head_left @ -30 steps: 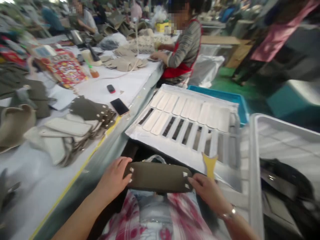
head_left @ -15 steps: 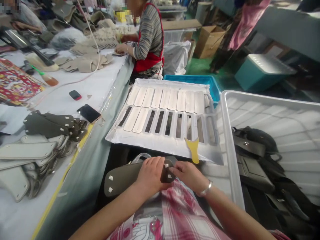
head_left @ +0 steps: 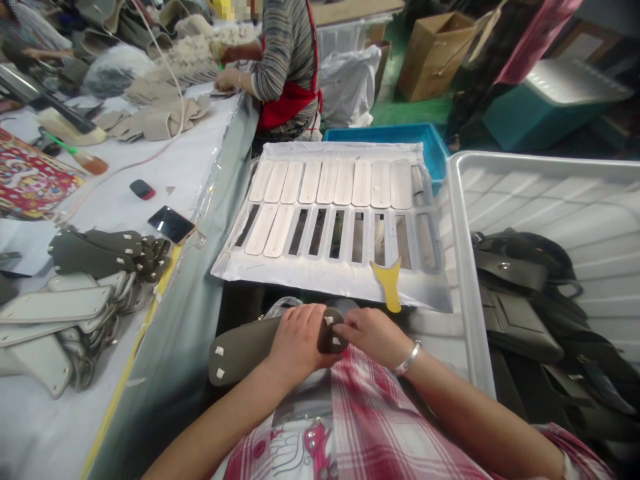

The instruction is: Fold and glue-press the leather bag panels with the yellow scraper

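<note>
A long olive-green leather piece [head_left: 240, 347] with small white tabs at its ends lies across my lap. My left hand [head_left: 297, 337] is wrapped over its right half and grips it. My right hand [head_left: 373, 333], with a silver bracelet at the wrist, pinches the piece's right end near two white tabs. Just beyond my hands a white board [head_left: 320, 277] carries rows of pale oblong strips [head_left: 330, 181] and several empty slots. A yellow scraper [head_left: 390, 287] rests on the board's near edge.
To the left a white worktable [head_left: 100, 400] bears stacks of olive and pale pieces [head_left: 100, 250], a phone [head_left: 171, 224] and a small red object [head_left: 142, 189]. To the right a grey bin [head_left: 463, 267] holds dark bags [head_left: 520, 313]. A person in a red apron [head_left: 285, 67] works farther along the table.
A second ago I held the piece flat by both ends. My left hand has slid right to meet my right hand at the right end, and the view has tilted down.
</note>
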`<act>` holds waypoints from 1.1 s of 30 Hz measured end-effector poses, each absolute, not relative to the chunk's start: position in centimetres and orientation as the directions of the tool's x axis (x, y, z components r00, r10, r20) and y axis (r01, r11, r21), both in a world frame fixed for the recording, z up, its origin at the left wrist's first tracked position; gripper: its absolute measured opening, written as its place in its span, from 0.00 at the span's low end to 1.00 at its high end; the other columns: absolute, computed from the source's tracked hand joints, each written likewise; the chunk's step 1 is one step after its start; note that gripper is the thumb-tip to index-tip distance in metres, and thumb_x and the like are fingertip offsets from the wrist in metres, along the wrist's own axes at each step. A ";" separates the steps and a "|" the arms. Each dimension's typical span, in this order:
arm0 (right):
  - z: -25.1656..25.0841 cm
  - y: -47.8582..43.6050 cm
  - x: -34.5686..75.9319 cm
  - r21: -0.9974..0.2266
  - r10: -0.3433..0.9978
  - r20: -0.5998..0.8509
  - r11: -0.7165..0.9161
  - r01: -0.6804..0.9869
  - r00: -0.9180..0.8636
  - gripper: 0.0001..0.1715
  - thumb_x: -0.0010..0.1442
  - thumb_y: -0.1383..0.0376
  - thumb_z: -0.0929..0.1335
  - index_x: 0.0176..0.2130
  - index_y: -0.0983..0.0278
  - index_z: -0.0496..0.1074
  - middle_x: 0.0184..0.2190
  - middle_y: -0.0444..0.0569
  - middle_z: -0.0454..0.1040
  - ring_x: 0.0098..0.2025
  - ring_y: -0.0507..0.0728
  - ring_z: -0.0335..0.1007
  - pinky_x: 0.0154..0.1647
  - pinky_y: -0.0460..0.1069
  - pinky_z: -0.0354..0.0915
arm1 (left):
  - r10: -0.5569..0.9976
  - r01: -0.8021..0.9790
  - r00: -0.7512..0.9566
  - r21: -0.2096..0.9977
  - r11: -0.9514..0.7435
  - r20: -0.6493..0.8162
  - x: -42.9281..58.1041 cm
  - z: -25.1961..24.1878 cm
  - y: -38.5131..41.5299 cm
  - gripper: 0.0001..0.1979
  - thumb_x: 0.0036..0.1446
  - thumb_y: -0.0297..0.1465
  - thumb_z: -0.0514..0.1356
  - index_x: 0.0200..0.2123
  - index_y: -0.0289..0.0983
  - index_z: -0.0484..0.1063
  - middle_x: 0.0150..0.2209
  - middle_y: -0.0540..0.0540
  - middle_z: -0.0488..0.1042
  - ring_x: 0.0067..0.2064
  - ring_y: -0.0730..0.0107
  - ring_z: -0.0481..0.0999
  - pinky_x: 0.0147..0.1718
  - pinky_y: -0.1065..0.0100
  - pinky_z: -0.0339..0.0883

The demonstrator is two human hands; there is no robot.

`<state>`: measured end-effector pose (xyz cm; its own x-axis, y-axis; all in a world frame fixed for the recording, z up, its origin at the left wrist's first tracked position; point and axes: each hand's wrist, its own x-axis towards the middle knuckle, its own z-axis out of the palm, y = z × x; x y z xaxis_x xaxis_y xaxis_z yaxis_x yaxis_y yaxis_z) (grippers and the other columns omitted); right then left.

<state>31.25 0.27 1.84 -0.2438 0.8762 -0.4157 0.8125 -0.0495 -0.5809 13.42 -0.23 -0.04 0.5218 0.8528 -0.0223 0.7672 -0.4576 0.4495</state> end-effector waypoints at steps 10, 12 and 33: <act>1.9 0.0 30.8 -0.470 0.893 -0.381 0.038 0.882 -0.241 0.18 0.58 0.59 0.64 0.22 0.65 0.69 0.20 0.47 0.70 0.23 0.51 0.62 0.23 0.47 0.46 | 0.854 0.774 0.521 0.431 -0.464 -0.017 13.5 0.3 -0.3 0.37 0.36 0.44 0.67 0.49 0.35 0.61 0.46 0.41 0.70 0.46 0.54 0.68 0.47 0.56 0.59; 2.0 0.0 30.7 -0.454 0.893 -0.382 0.044 0.890 -0.239 0.17 0.58 0.59 0.64 0.22 0.65 0.69 0.20 0.47 0.70 0.24 0.52 0.63 0.23 0.47 0.46 | 0.858 0.779 0.514 0.429 -0.457 -0.018 13.5 0.4 -0.3 0.36 0.37 0.44 0.67 0.48 0.35 0.61 0.46 0.40 0.70 0.46 0.53 0.69 0.47 0.55 0.59; 2.3 1.0 30.3 -0.388 0.865 -0.434 0.074 0.919 -0.253 0.20 0.58 0.56 0.63 0.20 0.64 0.64 0.20 0.46 0.69 0.23 0.51 0.62 0.23 0.46 0.46 | 0.813 0.735 0.583 0.431 -0.524 -0.005 12.7 -0.3 -0.6 0.40 0.44 0.44 0.65 0.57 0.34 0.56 0.56 0.38 0.63 0.57 0.53 0.62 0.57 0.52 0.50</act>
<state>30.26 0.98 2.30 -0.2530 0.8649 -0.4336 0.9188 0.0745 -0.3876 12.70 -0.59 -0.30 0.5829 0.8126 -0.0052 0.7346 -0.5242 0.4307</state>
